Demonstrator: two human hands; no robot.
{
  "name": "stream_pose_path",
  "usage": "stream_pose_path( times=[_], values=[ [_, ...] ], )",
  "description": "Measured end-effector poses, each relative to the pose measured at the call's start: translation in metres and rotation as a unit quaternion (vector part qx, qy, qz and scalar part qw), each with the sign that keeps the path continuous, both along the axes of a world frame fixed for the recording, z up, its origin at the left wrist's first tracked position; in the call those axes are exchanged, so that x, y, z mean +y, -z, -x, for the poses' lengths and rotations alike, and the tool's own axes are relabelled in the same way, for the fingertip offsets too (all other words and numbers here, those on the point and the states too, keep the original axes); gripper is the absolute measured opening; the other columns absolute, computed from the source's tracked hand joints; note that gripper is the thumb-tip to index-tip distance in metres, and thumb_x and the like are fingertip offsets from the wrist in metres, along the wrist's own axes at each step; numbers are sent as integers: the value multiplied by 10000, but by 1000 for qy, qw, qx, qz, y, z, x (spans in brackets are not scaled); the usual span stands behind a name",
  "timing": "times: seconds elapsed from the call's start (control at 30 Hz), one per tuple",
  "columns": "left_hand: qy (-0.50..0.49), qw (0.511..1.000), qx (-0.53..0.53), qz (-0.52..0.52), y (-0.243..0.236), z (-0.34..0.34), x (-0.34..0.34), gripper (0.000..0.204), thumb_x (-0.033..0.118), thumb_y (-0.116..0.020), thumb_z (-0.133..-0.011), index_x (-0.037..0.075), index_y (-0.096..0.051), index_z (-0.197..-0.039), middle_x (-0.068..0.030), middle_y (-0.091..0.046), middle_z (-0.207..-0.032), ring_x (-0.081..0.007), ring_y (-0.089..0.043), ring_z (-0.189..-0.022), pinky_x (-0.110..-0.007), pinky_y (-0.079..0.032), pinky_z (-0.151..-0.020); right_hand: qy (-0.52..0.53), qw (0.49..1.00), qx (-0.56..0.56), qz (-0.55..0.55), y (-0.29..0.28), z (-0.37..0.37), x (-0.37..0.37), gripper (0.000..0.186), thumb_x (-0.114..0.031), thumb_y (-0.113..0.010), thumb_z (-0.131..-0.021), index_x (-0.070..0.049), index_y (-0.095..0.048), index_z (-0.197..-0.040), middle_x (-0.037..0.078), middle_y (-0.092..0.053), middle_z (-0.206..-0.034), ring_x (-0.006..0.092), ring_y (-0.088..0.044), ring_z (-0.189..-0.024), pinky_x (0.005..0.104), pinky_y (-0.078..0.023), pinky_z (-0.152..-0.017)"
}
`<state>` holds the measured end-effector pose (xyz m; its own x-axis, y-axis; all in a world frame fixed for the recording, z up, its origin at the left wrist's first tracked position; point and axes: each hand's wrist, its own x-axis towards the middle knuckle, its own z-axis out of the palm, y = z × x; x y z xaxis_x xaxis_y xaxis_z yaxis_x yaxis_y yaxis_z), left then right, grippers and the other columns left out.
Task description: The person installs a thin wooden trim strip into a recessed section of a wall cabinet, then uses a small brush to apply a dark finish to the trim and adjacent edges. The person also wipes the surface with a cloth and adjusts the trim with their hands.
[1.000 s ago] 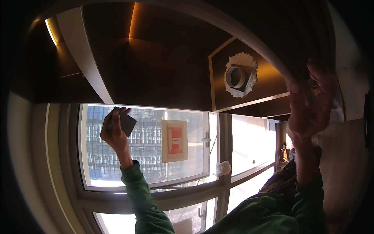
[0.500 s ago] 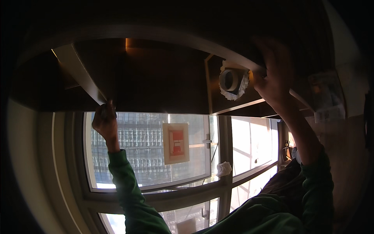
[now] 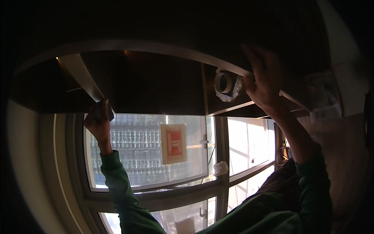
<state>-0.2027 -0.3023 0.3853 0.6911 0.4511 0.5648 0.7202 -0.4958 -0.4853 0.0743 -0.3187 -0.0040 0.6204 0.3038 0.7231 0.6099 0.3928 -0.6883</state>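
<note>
My left hand is closed on a dark grey block at the lower end of a pale upright divider in the dark wooden cabinet above the window. My right hand grips the long curved front board at the right, fingers reaching over it and thumb by its lower edge. Just left of that hand, a round ring fitting sits in a rough white torn-edged patch. Shadow hides much of my right fingers and the cabinet's inside.
A glazed window with a middle post lies below the cabinet. A red-and-white sheet is on the glass, with a crumpled white wad near the post. A translucent packet is at the right, beside a pale wall.
My left hand has moved left to the divider's end with the block. My right hand has moved left along the board and closed over it. The cabinet looks darker and its front board sits lower in view.
</note>
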Motion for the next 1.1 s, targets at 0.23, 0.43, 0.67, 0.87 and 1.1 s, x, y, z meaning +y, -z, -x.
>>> stream_pose_path(
  times=[0.23,0.43,0.67,0.87,1.1],
  values=[
    [28,998,60,-4,-7,-44,-4,94,79,-801,-888,37,-792,-972,-69,-782,-895,-135,-746,-841,-251,-571,-764,-10,1000,4,11,1,-3,-1,779,54,-712,-672,-118,-594,-1422,150,-588,-1222,307,-582,-1094,427,-501,-910],
    [45,996,64,-36,-1,-55,-6,116,91,-804,-880,57,-798,-991,-57,-784,-902,-148,-755,-823,-254,-575,-742,-22,1000,15,-2,-3,1,-1,744,-83,-842,-688,-133,-613,-1394,131,-580,-1184,317,-574,-1074,451,-486,-908],
    [33,988,142,-50,-9,-74,-5,140,98,-783,-897,131,-805,-1031,-60,-781,-952,-160,-761,-839,-265,-594,-720,-8,1000,15,-6,0,-1,0,756,-8,-795,-672,-124,-611,-1396,129,-587,-1190,315,-574,-1074,445,-484,-910],
    [36,891,360,-274,-20,-103,-9,258,170,-766,-900,275,-773,-1135,-19,-761,-1013,-166,-762,-875,-282,-615,-719,-24,1000,19,-4,-3,0,-1,749,-72,-842,-686,-112,-607,-1396,119,-582,-1175,305,-569,-1060,442,-478,-908],
    [47,897,345,-272,-26,-105,-10,302,162,-763,-898,331,-751,-1148,-12,-746,-973,-173,-743,-799,-301,-614,-652,-17,1000,2,-4,-2,-2,-4,789,-14,-796,-661,-105,-588,-1417,119,-558,-1220,301,-559,-1073,435,-482,-903]
  ],
)
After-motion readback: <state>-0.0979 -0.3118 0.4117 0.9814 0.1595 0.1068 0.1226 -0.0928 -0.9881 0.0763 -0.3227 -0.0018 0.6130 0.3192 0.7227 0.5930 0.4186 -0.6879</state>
